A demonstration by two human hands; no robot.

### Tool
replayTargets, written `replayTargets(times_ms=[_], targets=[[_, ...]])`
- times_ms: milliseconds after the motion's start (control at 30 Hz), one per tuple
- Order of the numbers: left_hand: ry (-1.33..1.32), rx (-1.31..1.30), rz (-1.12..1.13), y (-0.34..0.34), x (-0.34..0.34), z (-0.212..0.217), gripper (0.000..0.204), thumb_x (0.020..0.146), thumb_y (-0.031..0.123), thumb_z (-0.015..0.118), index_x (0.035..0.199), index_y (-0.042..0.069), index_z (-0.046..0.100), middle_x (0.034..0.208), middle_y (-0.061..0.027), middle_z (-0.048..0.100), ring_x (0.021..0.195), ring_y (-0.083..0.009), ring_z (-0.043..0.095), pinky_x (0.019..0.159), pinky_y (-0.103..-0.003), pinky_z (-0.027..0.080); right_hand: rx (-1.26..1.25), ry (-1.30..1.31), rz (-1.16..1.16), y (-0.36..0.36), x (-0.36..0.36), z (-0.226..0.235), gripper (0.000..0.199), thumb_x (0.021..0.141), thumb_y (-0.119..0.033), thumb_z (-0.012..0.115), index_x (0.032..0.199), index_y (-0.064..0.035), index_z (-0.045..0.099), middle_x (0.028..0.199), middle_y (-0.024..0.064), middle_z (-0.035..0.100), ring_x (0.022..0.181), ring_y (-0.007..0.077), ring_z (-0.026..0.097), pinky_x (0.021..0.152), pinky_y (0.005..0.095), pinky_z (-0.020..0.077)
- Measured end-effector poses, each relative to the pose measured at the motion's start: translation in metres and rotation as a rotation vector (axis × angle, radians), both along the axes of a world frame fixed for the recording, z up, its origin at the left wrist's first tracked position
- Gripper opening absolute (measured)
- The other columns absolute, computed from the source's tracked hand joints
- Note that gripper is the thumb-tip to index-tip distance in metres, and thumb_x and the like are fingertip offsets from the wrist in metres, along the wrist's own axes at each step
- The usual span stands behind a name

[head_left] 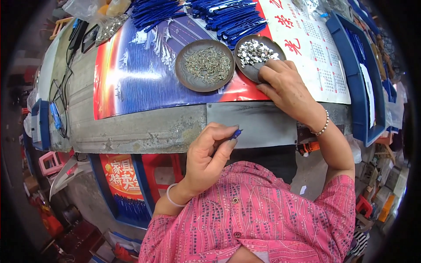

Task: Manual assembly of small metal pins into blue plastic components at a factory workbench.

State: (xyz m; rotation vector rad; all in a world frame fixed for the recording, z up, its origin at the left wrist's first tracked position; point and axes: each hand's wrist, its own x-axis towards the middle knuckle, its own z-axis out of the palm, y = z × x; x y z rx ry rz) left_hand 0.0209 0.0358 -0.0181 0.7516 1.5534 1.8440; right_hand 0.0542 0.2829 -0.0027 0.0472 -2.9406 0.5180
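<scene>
Place: small-parts workshop | scuffed grey bench point(131, 142) | small silver pieces point(254, 51) in a dish point(248, 73) | blue parts point(237, 24) heaped toward far edge | blue crate point(354, 90) along right edge

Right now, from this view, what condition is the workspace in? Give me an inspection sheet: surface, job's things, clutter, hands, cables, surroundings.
Surface: grey worktable, partly covered by a printed poster.
Job's things: left dish with thin metal pins; right dish with small silvery pieces; slim blue parts heaped behind.
Clutter: clear bag of small pieces, upper left.
Hands: left hand pinches a small blue piece; right hand reaches over the right dish's edge, its grasp unclear.
Cables: dark cable lies loosely, table's left side.
Surroundings: blue tray at right; pink stool, lower left.
</scene>
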Motion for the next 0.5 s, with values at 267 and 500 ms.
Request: replayTargets(times_ms=[267, 500], targets=[[-0.296, 0.084, 0.074, 0.007, 0.004, -0.003, 0.026, 0.092, -0.002, 0.052, 0.118, -0.001, 0.054, 0.097, -0.0009, 0.05, 0.071, -0.0033, 0.048, 0.06, -0.017, 0.04, -0.447, 0.113, 0.077, -0.047, 0.035, 0.032, 0.02, 0.069, 0.001, 0.071, 0.081, -0.0027, 0.056, 0.075, 0.0097, 0.058, 0.069, 0.0264, 0.057, 0.062, 0.0337, 0.0441], [-0.513, 0.181, 0.071, 0.013, 0.017, -0.008, 0.029, 0.09, 0.003, 0.057, 0.119, -0.001, 0.053, 0.105, -0.0072, 0.055, 0.072, -0.0086, 0.05, 0.062, -0.021, 0.041, -0.728, 0.18, 0.068, -0.072, 0.046, 0.009, 0.022, 0.069, 0.002, 0.074, 0.08, -0.0039, 0.056, 0.074, 0.0068, 0.061, 0.068, 0.0233, 0.057, 0.066, 0.0334, 0.0443]])
